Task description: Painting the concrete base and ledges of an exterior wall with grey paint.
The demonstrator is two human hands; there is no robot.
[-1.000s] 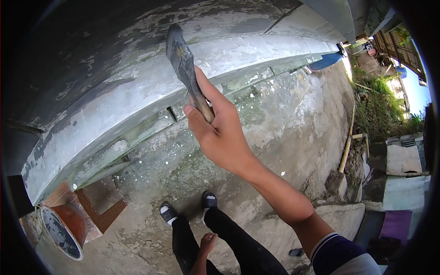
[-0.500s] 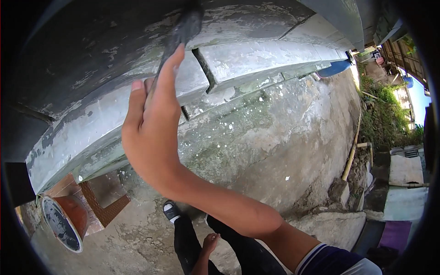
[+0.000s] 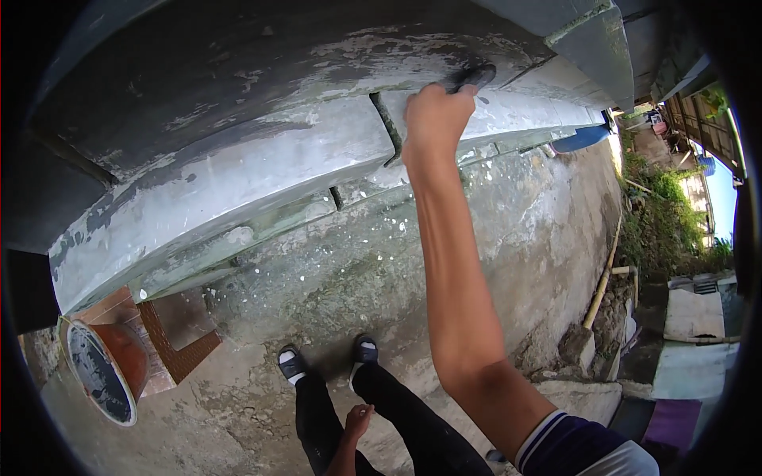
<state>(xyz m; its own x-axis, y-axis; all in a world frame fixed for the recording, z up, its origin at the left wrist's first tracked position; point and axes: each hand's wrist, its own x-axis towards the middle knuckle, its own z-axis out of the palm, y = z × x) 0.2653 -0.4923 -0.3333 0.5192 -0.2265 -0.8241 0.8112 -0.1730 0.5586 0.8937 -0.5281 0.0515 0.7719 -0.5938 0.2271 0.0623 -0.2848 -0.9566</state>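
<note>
My right arm reaches up across the view. My right hand is closed around a paintbrush coated in dark grey; its handle is mostly hidden by the fingers. The brush lies against the wall, where patchy dark grey paint meets a pale ledge. Low in the view, my left hand hangs in front of my legs with its fingers curled, and nothing shows in it.
A reddish bucket with dark grey paint inside stands at lower left, beside a brown-bordered panel. Paint-spotted concrete runs along the wall. A bamboo pole and plants are at the right.
My right hand has swept rightward along the wall with the paintbrush, past the slot in the ledge. My left hand stays low, and both feet now show.
</note>
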